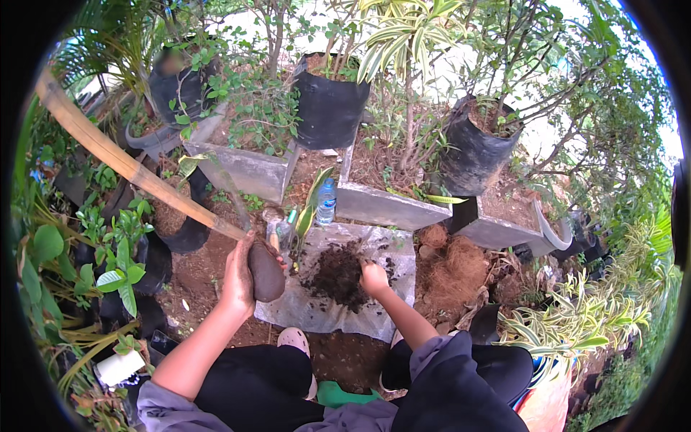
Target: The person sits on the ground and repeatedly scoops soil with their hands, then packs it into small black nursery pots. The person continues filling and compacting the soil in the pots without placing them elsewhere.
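My left hand (240,275) grips a dark brown, rounded container (268,275), probably a small plant pot, held tilted above the left edge of a silvery plastic sheet (372,321). A blurred, narrow leaf (232,189) rises beyond that hand; whether it grows from the container is unclear. On the sheet lies a loose heap of dark soil (337,275). My right hand (374,278) is at the heap's right side with its fingers curled. What they hold, if anything, is hidden.
A bamboo pole (135,170) slants from upper left toward my left hand. Beyond the sheet stand a water bottle (326,202), a variegated snake plant leaf (307,216) and concrete planter walls (394,208). Coconut fibre (459,275) lies right. Black grow bags (332,110) stand behind.
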A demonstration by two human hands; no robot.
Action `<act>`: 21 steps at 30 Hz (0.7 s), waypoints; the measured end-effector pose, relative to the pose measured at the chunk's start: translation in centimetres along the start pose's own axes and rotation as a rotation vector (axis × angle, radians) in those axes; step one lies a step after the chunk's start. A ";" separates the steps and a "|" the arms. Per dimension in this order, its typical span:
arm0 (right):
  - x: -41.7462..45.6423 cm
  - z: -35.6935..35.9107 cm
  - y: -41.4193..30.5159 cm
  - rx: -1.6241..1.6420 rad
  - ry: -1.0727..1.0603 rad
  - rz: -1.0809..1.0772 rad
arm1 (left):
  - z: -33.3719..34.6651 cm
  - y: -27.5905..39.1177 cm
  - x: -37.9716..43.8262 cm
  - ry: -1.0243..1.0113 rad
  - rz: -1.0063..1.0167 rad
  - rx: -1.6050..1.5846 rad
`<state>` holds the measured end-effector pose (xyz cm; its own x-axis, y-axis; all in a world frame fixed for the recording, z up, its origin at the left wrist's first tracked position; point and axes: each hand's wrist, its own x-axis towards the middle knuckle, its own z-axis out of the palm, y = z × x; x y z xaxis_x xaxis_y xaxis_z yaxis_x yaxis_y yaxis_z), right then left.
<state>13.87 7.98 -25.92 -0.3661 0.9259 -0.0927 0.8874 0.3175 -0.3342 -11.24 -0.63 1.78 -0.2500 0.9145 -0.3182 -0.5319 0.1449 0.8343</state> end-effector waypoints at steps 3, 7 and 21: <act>-0.2 -0.8 -0.3 0.009 -0.067 0.016 | 0.7 -0.1 0.0 -0.009 0.016 -0.022; -0.8 0.8 0.9 0.193 0.011 0.092 | 2.1 0.6 -0.7 -0.003 0.022 0.018; -1.8 4.1 5.8 0.076 -0.296 0.400 | 1.1 -1.6 1.2 0.073 -0.003 0.007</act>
<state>18.52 7.32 -31.54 -0.0751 0.8708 -0.4859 0.9557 -0.0762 -0.2843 -9.84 0.65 0.57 -0.3073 0.8840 -0.3522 -0.5271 0.1501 0.8365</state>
